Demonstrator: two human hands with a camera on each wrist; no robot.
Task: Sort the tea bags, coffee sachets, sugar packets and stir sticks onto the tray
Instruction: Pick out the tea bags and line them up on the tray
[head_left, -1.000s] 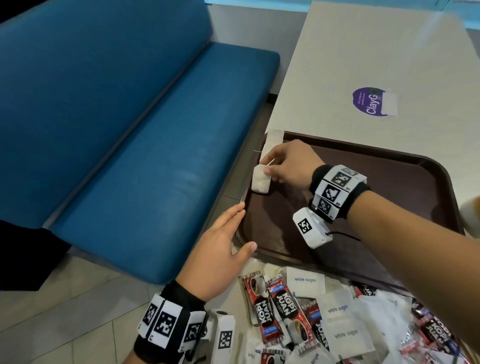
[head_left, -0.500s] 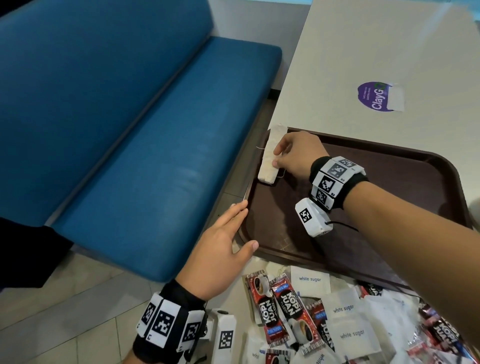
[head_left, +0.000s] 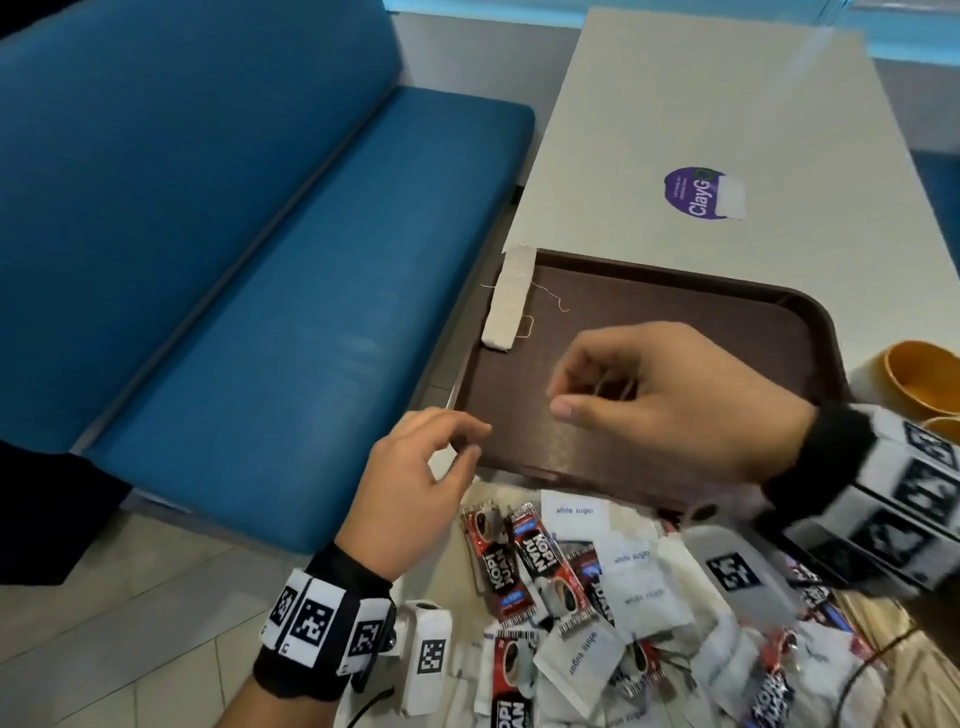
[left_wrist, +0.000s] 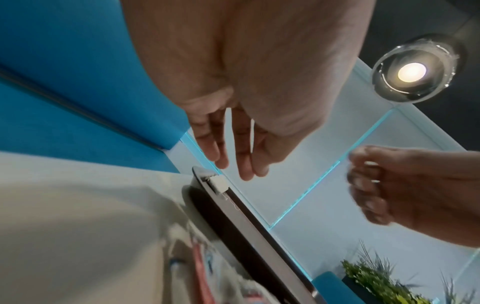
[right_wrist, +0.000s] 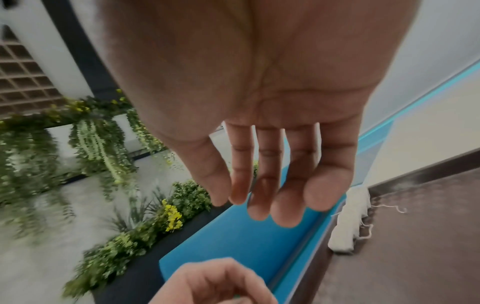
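Observation:
A brown tray (head_left: 727, 322) lies on the table, with white tea bags (head_left: 508, 300) in a line along its left rim and their strings trailing. My right hand (head_left: 563, 393) hovers over the tray's middle, fingers loosely curled and empty; in the right wrist view that hand (right_wrist: 272, 205) is relaxed, with the tea bags (right_wrist: 346, 222) beyond it. My left hand (head_left: 467, 442) sits at the tray's near left corner, loosely curled and holding nothing. Red coffee sachets (head_left: 540, 569) and white sugar packets (head_left: 574, 512) are heaped in front of the tray.
A blue bench (head_left: 260, 312) runs along the left, with floor below it. Orange bowls (head_left: 919, 379) stand at the tray's right. A purple sticker (head_left: 696, 195) marks the far tabletop. In the left wrist view the tray rim (left_wrist: 233, 216) runs under my left hand (left_wrist: 241, 164).
My right hand has let go of the tea bag at the tray's left rim and drawn back over the tray's middle. My left hand's fingers have lifted and curled slightly.

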